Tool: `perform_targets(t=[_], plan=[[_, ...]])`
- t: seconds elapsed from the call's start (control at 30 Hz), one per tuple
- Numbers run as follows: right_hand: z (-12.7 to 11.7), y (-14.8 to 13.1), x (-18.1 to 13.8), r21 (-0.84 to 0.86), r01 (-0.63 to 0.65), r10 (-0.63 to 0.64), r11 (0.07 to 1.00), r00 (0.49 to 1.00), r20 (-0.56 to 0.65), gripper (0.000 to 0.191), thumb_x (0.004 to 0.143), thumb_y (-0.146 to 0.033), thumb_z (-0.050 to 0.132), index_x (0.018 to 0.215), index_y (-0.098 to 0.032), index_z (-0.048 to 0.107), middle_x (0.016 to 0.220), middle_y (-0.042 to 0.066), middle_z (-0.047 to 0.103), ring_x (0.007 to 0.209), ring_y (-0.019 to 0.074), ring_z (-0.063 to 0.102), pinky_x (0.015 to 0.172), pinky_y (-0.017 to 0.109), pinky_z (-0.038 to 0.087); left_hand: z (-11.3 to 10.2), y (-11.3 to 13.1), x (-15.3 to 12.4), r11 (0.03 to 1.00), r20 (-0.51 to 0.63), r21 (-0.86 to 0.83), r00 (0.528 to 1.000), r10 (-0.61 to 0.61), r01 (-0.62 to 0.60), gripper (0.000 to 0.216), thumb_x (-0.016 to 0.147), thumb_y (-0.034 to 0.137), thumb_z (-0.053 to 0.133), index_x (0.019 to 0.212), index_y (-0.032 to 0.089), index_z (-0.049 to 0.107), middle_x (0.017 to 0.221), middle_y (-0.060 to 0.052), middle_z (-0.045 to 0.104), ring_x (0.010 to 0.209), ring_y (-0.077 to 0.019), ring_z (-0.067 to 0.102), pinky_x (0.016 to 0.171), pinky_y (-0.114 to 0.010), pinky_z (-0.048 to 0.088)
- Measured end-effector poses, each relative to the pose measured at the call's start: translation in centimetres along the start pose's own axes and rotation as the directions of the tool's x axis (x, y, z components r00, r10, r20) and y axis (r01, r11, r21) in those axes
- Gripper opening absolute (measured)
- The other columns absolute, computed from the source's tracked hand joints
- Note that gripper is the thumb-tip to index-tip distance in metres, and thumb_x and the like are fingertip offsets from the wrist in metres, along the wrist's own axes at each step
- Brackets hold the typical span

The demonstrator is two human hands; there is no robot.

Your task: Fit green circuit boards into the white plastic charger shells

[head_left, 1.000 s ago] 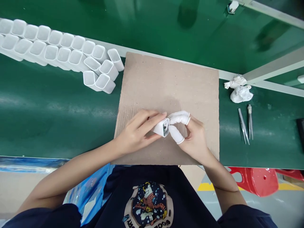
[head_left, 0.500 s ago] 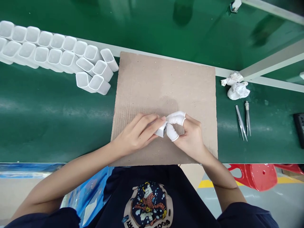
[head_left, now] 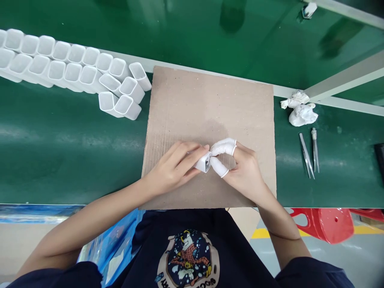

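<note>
My left hand (head_left: 174, 166) is wrapped round a small white square-section tube (head_left: 203, 163), its open end facing right with something dark inside. White finger cots cover the thumb and two fingers of my right hand (head_left: 237, 160). Those covered fingertips pinch together right at the tube's open end. What they grip there, if anything, is too small to make out. Both hands are above a brown cardboard sheet (head_left: 210, 108) on the green bench.
Rows of white square tubes (head_left: 73, 72) stand at the left, open ends up. To the right lie two pairs of tweezers (head_left: 306, 155) and crumpled white pieces (head_left: 303, 115). A pale frame bar (head_left: 345, 78) crosses the right. A red stool (head_left: 334, 224) stands below the bench edge.
The tube's open end has turned slightly, showing more of its dark inside. My right fingers have shifted a little at the opening. The whole view has drifted slightly.
</note>
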State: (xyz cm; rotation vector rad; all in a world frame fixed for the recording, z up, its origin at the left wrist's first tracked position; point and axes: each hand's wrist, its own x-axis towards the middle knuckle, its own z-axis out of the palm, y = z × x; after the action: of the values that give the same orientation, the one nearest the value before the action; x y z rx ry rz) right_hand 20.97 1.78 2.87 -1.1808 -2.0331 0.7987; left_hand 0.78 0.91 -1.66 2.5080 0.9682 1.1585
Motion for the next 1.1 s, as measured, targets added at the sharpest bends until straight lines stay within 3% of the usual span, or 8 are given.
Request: perform_targets(t=[0.13,0.27,0.33,0.53,0.67,0.8,0.97,1.1], plan=[[0.4,0.2,0.0,0.031,-0.043,0.043,0.999,0.999,-0.011,0.011,0.086,-0.011,0.060,0.085,-0.021,0.063,0.085,0.001,0.068,0.079,0.0148,0.065,0.073,0.029,0.053,0.0,0.0,0.1,1.000,-0.005,-0.014,1.000,0.003,-0.003,0.050,0.086,0.012,0.068,0.133,0.009,0.051,0.107,-0.015,0.064,0.093,-0.0225,0.063,0.080,-0.035,0.055],[-0.2,0.4,0.0,0.303,-0.041,0.035,0.952,0.999,0.027,0.010,0.090,-0.015,0.062,0.090,-0.023,0.067,0.094,0.001,0.072,0.088,0.0167,0.068,0.077,0.033,0.055,-0.5,0.4,0.5,0.928,0.048,-0.310,0.978,-0.201,0.206,0.052,0.084,0.017,0.072,0.133,0.019,0.054,0.111,-0.011,0.063,0.098,-0.0208,0.063,0.083,-0.033,0.056],[-0.6,0.3,-0.2,0.336,0.001,-0.007,0.942,1.000,0.014,0.016,0.092,-0.013,0.060,0.098,-0.025,0.069,0.100,0.001,0.072,0.095,0.0174,0.068,0.081,0.034,0.056,-0.8,0.5,0.6,0.857,0.090,-0.435,0.960,-0.264,0.276,0.055,0.082,0.023,0.076,0.132,0.022,0.056,0.112,-0.010,0.063,0.100,-0.0205,0.063,0.083,-0.033,0.057],[-1.3,0.1,-0.8,0.193,0.204,-0.200,0.960,0.979,-0.041,0.027,0.095,-0.015,0.055,0.116,-0.029,0.066,0.114,0.005,0.069,0.107,0.0215,0.066,0.092,0.043,0.055,-1.0,0.2,0.8,0.781,0.119,-0.546,0.951,-0.285,0.303,0.057,0.080,0.029,0.078,0.132,0.022,0.058,0.110,-0.011,0.065,0.097,-0.0212,0.064,0.078,-0.034,0.057],[-1.1,0.6,-0.9,0.021,0.427,-0.426,0.904,0.904,-0.044,0.027,0.092,-0.029,0.062,0.119,-0.025,0.063,0.121,0.010,0.064,0.111,0.0266,0.062,0.093,0.050,0.055,-1.0,0.2,0.9,0.773,0.107,-0.564,0.953,-0.282,0.292,0.057,0.079,0.031,0.079,0.131,0.021,0.059,0.106,-0.011,0.066,0.093,-0.0202,0.064,0.077,-0.033,0.057],[-0.6,1.0,-0.7,-0.138,0.544,-0.549,0.828,0.836,-0.001,0.030,0.092,-0.034,0.063,0.119,-0.021,0.062,0.119,0.013,0.062,0.112,0.0291,0.058,0.091,0.052,0.054,-1.0,0.2,0.9,0.758,0.119,-0.581,0.952,-0.281,0.297,0.057,0.079,0.034,0.079,0.131,0.021,0.059,0.107,-0.011,0.067,0.093,-0.0203,0.064,0.079,-0.034,0.057],[-0.1,0.9,-0.6,-0.073,0.489,-0.493,0.869,0.869,-0.046,0.023,0.091,-0.030,0.064,0.113,-0.025,0.064,0.113,0.010,0.065,0.109,0.0269,0.060,0.086,0.049,0.056,-0.5,0.1,0.6,0.694,0.192,-0.616,0.925,-0.327,0.373,0.051,0.080,0.035,0.077,0.126,0.020,0.062,0.105,-0.011,0.066,0.094,-0.0202,0.065,0.077,-0.032,0.057],[0.1,0.9,-0.4,0.037,0.244,-0.233,0.969,0.954,-0.189,0.016,0.090,-0.018,0.064,0.104,-0.026,0.066,0.105,0.006,0.066,0.097,0.0200,0.066,0.080,0.039,0.057,-0.1,0.2,0.4,0.755,0.195,-0.560,0.940,-0.281,0.342,0.057,0.079,0.037,0.078,0.131,0.021,0.059,0.104,-0.010,0.066,0.091,-0.0205,0.065,0.077,-0.034,0.057]])
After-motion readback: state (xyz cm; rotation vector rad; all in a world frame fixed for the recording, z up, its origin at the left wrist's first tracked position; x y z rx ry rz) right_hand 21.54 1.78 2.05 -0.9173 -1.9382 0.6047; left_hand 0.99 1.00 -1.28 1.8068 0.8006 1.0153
